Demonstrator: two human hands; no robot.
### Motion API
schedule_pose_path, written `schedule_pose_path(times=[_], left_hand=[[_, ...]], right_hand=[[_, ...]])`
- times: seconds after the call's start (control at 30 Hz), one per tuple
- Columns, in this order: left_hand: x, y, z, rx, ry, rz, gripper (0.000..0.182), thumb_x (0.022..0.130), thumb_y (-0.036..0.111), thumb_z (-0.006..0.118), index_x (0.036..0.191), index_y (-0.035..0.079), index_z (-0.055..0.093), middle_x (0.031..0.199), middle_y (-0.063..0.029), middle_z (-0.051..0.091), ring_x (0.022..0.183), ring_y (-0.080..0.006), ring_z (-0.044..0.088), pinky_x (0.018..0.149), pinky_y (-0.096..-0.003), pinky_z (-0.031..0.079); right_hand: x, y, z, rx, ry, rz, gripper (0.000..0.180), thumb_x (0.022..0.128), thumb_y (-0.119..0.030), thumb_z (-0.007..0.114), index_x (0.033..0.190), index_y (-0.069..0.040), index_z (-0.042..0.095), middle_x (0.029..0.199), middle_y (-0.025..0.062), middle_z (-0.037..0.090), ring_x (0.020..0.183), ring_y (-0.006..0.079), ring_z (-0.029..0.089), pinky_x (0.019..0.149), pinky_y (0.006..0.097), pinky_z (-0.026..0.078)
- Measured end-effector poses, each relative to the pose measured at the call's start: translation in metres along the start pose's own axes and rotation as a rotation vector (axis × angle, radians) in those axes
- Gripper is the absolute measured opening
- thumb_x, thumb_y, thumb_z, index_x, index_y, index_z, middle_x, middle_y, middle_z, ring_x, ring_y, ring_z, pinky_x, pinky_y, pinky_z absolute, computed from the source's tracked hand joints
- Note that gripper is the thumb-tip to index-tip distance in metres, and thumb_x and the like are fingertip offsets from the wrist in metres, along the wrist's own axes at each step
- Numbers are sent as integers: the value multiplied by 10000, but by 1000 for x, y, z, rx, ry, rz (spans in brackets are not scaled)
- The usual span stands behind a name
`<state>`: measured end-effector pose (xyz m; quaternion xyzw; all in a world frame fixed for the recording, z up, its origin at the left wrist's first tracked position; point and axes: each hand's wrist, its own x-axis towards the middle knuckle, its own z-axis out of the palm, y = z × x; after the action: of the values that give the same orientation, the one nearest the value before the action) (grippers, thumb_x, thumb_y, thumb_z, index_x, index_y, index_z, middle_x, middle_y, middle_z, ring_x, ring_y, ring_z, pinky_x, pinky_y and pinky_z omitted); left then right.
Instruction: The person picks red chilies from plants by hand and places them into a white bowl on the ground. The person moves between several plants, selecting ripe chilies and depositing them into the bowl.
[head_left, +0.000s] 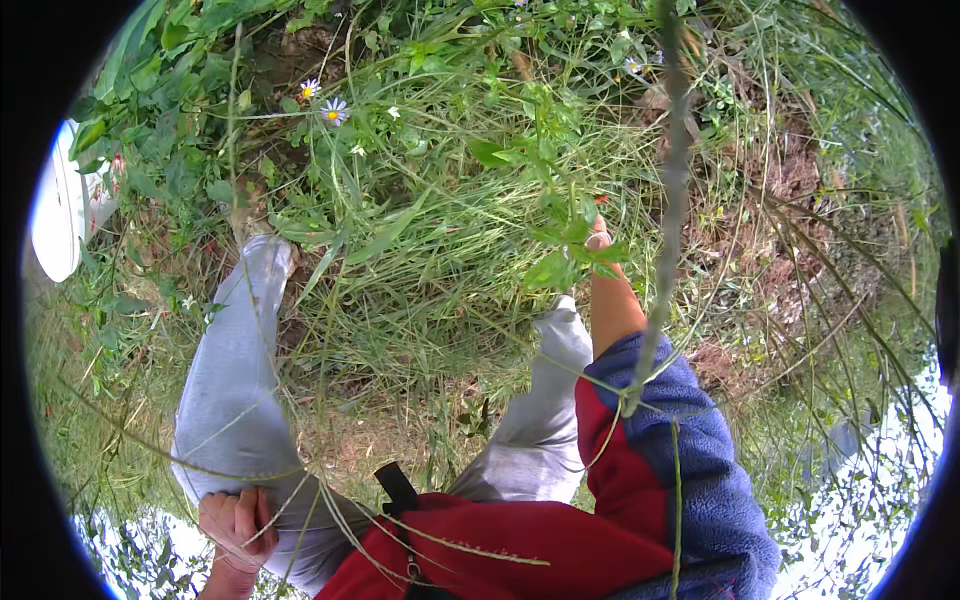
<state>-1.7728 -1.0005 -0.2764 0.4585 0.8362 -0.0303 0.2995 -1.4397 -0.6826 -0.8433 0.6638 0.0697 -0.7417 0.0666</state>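
Note:
My left hand (238, 525) rests against the grey trousers (232, 390) at my left thigh, fingers curled. Whether anything is inside the fist cannot be told; thin grass stems (420, 536) with seed heads cross close beside it. Stretched forward and down, my right hand (598, 238) is among the grass, partly covered by a green leafy stem (559, 217). A small red thing (602, 199) shows just past its fingers, too small to name. What that hand grips is hidden. Flattened green grass (442, 247) lies between my feet.
A white object with red marks (64, 206), perhaps a container, stands at the far left among broad-leaved plants (176, 142). Pale purple daisy-like flowers (334, 112) grow ahead. A blurred grey stalk (671, 195) hangs close to the camera. Bare reddish soil (787, 247) lies right.

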Motion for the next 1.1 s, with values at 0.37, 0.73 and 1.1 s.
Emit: schedule_pose_path(times=[0.37,0.73,1.1], left_hand=[[5,3,7,111,-37,12,115,577,15,570,663,62,509,479,-50,366,395,-213,346,413,-349,234],[5,12,11,80,79,100,138,550,53,604,649,77,511,457,-19,376,360,-183,366,384,-335,254],[7,-7,-6,-165,219,110,116,618,59,613,594,76,500,460,-38,441,400,-200,456,420,-318,350]], right_hand=[[81,-15,-72,-834,151,-484,149,786,-230,477,877,-127,534,720,88,521,688,210,489,597,307,395],[-22,-28,-2,-1360,606,-784,123,724,-141,509,754,-50,585,746,118,601,649,233,570,566,337,451],[-201,29,78,-459,89,-460,452,559,58,613,969,-75,473,697,31,495,548,122,487,448,273,439]])
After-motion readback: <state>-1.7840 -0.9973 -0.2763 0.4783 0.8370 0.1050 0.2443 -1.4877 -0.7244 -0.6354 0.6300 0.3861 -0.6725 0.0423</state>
